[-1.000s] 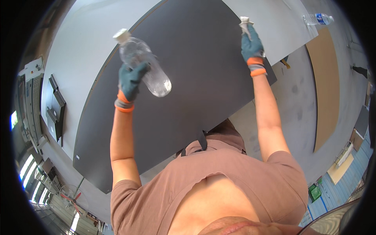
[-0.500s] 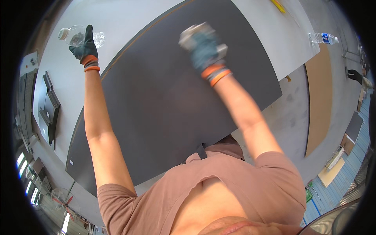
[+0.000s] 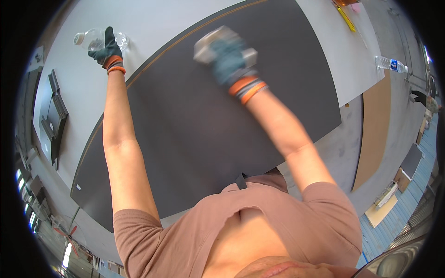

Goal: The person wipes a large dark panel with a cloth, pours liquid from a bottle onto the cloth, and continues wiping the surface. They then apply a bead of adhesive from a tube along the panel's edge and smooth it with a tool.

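Currently wiping the dark panel [image 3: 199,120]: no visible line between cleaned and uncleaned surface, so progress is hard to judge; most of the panel likely left. Right hand [image 3: 230,62] is gripping a pale cloth [image 3: 206,44], fingers clenched round it, pressing it on the panel's far half; motion-blurred. Left hand [image 3: 105,48] is reaching out past the panel edge, fingers wrapping a clear bottle [image 3: 95,39] lying on the grey table [image 3: 153,23]. Another bottle [image 3: 390,64] is sitting far right of the fingers.
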